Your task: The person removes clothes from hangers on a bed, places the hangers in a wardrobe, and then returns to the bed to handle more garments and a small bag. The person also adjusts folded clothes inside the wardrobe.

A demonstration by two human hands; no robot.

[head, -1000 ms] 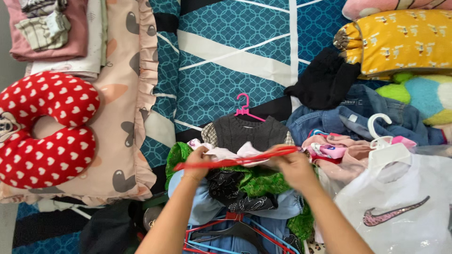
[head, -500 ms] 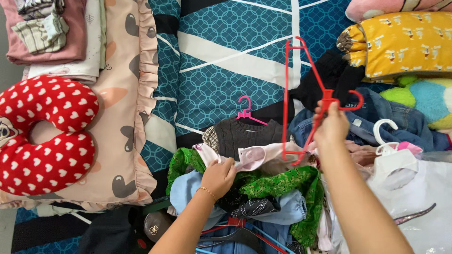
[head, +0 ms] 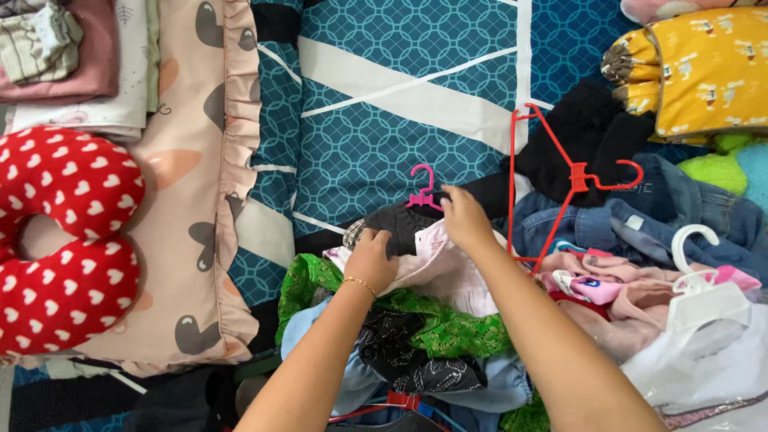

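Both hands rest on a pale pink garment [head: 448,268] lying on top of the clothes pile [head: 416,336] at the near edge of the bed [head: 384,104]. The left hand [head: 372,258] closes on the garment's left edge, pinning it against the green cloth [head: 448,328] below. The right hand [head: 464,216] pinches the upper edge, just beside the small pink hanger [head: 422,192] in the grey knit top [head: 392,224]. With 2 grip points, the fabric stays flat. The red hanger [head: 560,184] lies free on the denim clothes [head: 632,216], apart from both hands.
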